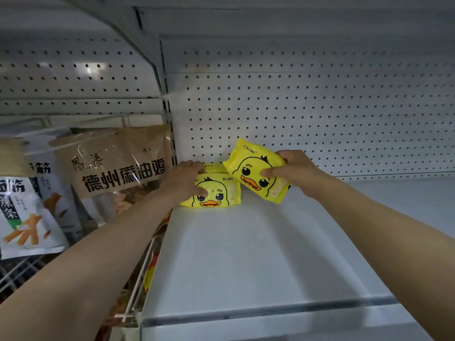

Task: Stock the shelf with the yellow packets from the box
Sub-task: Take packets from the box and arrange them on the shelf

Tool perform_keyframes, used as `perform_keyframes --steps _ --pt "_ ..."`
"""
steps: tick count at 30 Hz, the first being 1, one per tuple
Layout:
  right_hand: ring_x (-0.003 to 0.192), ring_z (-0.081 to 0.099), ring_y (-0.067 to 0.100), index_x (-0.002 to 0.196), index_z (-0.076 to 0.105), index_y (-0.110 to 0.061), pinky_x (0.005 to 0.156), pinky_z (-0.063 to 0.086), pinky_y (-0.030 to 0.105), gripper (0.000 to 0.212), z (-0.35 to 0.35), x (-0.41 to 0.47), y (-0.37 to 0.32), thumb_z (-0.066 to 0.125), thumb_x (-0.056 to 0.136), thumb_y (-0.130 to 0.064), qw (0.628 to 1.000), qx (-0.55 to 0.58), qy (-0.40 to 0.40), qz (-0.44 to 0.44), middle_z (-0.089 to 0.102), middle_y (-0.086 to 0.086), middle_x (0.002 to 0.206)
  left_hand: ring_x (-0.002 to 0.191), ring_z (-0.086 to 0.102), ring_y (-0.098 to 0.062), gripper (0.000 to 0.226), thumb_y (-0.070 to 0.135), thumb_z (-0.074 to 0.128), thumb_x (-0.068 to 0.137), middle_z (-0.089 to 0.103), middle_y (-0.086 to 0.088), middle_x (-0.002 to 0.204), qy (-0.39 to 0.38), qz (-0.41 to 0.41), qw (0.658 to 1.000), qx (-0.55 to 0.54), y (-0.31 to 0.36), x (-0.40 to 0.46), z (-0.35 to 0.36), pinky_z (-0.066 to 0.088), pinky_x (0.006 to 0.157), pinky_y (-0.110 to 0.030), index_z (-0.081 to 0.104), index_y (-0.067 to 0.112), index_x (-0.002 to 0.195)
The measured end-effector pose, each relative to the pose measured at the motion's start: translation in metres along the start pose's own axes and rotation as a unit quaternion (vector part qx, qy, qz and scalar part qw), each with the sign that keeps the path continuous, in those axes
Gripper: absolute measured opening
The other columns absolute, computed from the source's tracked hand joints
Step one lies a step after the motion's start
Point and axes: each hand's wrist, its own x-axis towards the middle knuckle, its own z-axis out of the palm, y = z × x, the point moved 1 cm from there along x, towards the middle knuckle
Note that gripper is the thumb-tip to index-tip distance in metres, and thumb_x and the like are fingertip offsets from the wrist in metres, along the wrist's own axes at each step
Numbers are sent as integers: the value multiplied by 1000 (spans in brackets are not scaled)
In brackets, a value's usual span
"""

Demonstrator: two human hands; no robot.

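Two yellow duck-face packets stand at the back left corner of the white shelf [258, 254]. My left hand [184, 183] grips the front packet [216, 193], thumb on its face and fingers over its top; a second packet [214, 167] shows just behind it. My right hand [293, 169] pinches a third yellow packet [253, 168], tilted, just right of the others and close to the pegboard back wall. The box is not in view.
A perforated white back panel [320, 114] closes the shelf. An upper shelf [270, 18] hangs overhead. Left of the upright [170, 134], brown [118, 163] and white snack bags [22, 212] hang over wire racks. The shelf's front lip [270, 313] is near me.
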Motion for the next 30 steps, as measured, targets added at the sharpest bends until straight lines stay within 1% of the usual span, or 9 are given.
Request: perform_keyframes --steps 8,11,14,17,20,22,26,28,30 --pt "76 69 14 106 70 -13 66 56 27 36 -4 7 -3 85 73 -13 1000 -26 -5 -8 74 2 92 119 43 -22 64 44 80 73 50 -2 121 43 0 999 -33 -3 -14 -1 43 93 -38 50 21 125" --pt "83 71 18 106 69 -16 68 57 29 39 4 10 -9 86 72 -13 997 -58 -34 -25 73 2 95 123 42 -24 64 45 75 77 48 -5 127 66 10 995 -71 -7 -18 -11 41 98 -38 49 17 128" --pt "84 65 13 109 66 -19 63 52 26 45 23 11 -16 87 70 -15 991 -106 -69 -43 68 -4 97 122 45 -20 60 47 69 83 48 -5 131 111 24 985 -131 -5 -25 -28 39 94 -31 48 15 130" --pt "91 65 17 109 65 -21 67 54 29 47 48 15 -16 89 68 -19 983 -143 -108 -50 66 -1 103 120 46 -12 68 53 72 77 49 3 131 104 31 979 -170 -3 -32 -37 39 94 -28 48 21 132" --pt "98 65 19 106 66 -24 81 57 34 47 72 16 -16 90 65 -24 971 -184 -132 -74 66 1 107 119 47 -13 78 56 80 65 52 6 127 49 31 988 -142 0 -39 -32 42 100 -34 49 27 131" --pt "99 63 17 106 65 -25 83 55 33 48 85 15 -17 90 65 -25 967 -194 -140 -90 65 0 108 117 46 -14 79 54 84 62 53 5 123 31 23 993 -112 1 -42 -24 42 98 -35 50 28 128" --pt "94 62 16 100 65 -28 72 49 24 43 103 13 -14 90 66 -24 964 -188 -150 -110 65 -3 102 110 48 -18 68 46 86 62 52 1 115 48 -7 995 -82 -1 -46 -13 43 85 -33 53 23 117" --pt "89 61 14 104 65 -26 64 44 18 44 108 12 -13 89 67 -26 961 -207 -129 -130 64 -5 99 111 49 -19 69 47 85 62 51 0 116 44 -26 997 -60 -4 -46 -11 43 85 -33 53 20 116" --pt "85 64 16 106 63 -26 64 47 22 46 113 10 -15 88 67 -30 957 -233 -94 -143 64 -5 97 111 50 -21 69 50 84 62 51 -1 117 41 -46 997 -53 -7 -45 -11 45 87 -35 54 18 115"
